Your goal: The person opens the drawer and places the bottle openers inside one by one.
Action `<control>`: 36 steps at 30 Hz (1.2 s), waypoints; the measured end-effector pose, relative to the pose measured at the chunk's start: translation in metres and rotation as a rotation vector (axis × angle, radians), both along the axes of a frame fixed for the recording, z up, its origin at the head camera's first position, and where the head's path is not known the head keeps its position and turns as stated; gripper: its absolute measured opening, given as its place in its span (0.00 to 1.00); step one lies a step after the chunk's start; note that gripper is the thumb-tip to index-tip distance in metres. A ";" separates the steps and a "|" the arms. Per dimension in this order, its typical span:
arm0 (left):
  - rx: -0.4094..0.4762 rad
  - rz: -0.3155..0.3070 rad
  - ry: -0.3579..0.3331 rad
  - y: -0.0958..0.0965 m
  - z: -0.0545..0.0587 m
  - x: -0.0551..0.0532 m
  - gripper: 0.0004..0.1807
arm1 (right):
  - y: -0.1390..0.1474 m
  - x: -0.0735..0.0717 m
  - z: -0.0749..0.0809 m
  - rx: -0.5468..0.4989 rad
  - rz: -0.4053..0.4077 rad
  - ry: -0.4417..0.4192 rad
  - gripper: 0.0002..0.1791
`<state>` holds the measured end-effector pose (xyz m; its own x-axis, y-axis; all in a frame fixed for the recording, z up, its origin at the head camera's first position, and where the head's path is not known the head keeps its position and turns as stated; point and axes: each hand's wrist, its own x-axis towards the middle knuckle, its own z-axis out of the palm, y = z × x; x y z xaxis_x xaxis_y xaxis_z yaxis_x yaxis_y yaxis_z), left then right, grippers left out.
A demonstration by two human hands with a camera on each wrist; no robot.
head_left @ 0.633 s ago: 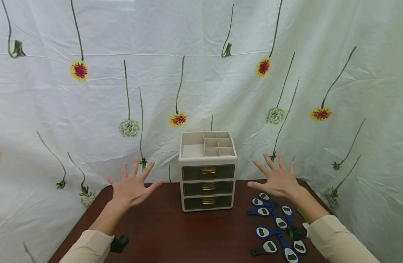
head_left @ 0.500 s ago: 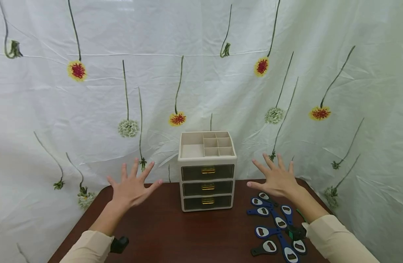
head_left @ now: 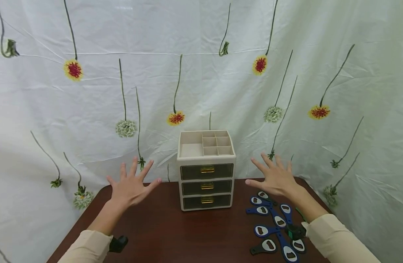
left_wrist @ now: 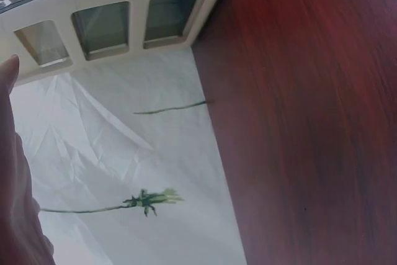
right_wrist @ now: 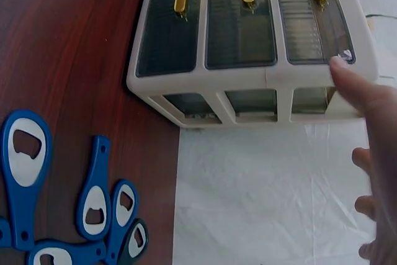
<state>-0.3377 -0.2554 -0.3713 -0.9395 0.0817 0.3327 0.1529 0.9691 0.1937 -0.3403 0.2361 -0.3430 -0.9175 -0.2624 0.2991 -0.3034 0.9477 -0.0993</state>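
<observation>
Both hands hang in the air with fingers spread and hold nothing. The left hand (head_left: 130, 188) is to the left of a cream drawer box (head_left: 206, 159), the right hand (head_left: 276, 178) to its right. Three dark see-through drawers with gold handles (head_left: 207, 186) are closed in the box's front, and its top has several compartments. Below the right hand lie several bottle openers (head_left: 279, 221), blue and black with pale metal inserts. In the right wrist view the blue bottle openers (right_wrist: 94, 206) show at lower left, with the right thumb (right_wrist: 353, 85) in front of the box.
A dark red-brown wooden table (head_left: 188, 233) carries the box near its back edge. Behind and around it hangs a white cloth (head_left: 201, 80) printed with flowers. A black strap piece (head_left: 118, 244) sits at the left wrist, and a dark device (head_left: 296, 232) at the right wrist.
The head view has shifted slightly, so the cloth's flowers and the box sit a little farther left. Both hands keep the same spread pose.
</observation>
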 end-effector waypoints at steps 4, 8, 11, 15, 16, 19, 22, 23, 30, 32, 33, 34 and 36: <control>0.027 -0.039 0.010 0.003 0.006 -0.003 0.49 | -0.010 0.002 -0.002 -0.035 0.045 0.110 0.50; 0.044 -0.082 0.048 0.011 0.013 -0.009 0.47 | -0.024 0.005 -0.007 -0.087 0.121 0.285 0.42; 0.056 -0.097 0.065 0.019 0.018 -0.014 0.46 | -0.036 0.008 -0.011 -0.115 0.177 0.392 0.35; 0.079 -0.118 0.092 0.031 0.025 -0.020 0.46 | -0.055 0.013 -0.014 -0.150 0.228 0.468 0.32; 0.086 -0.127 0.101 0.034 0.028 -0.022 0.46 | -0.059 0.014 -0.015 -0.161 0.241 0.480 0.31; 0.126 -0.169 0.131 0.045 0.035 -0.028 0.45 | -0.074 0.015 -0.020 -0.193 0.267 0.498 0.29; 0.218 -0.233 0.138 0.055 0.042 -0.035 0.43 | -0.090 0.015 -0.027 -0.255 0.271 0.478 0.26; 0.257 -0.254 0.134 0.058 0.044 -0.038 0.43 | -0.096 0.014 -0.030 -0.282 0.267 0.463 0.26; 0.517 -0.359 0.071 0.077 0.047 -0.057 0.40 | -0.137 0.007 -0.053 -0.510 0.207 0.292 0.23; 0.568 -0.384 0.053 0.083 0.046 -0.060 0.38 | -0.146 0.006 -0.057 -0.608 0.186 0.250 0.21; 0.592 -0.401 0.043 0.086 0.045 -0.061 0.37 | -0.150 0.005 -0.059 -0.667 0.176 0.229 0.20; 0.609 -0.412 0.034 0.089 0.045 -0.062 0.37 | -0.154 0.004 -0.061 -0.731 0.167 0.207 0.19; 0.647 -0.424 0.024 0.092 0.044 -0.063 0.35 | -0.162 0.002 -0.064 -0.853 0.146 0.169 0.18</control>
<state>-0.4008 -0.1630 -0.3272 -0.8632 0.2151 0.4568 0.4969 0.5220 0.6932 -0.3385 0.0737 -0.4067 -0.8181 0.0013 0.5751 -0.4901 0.5214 -0.6985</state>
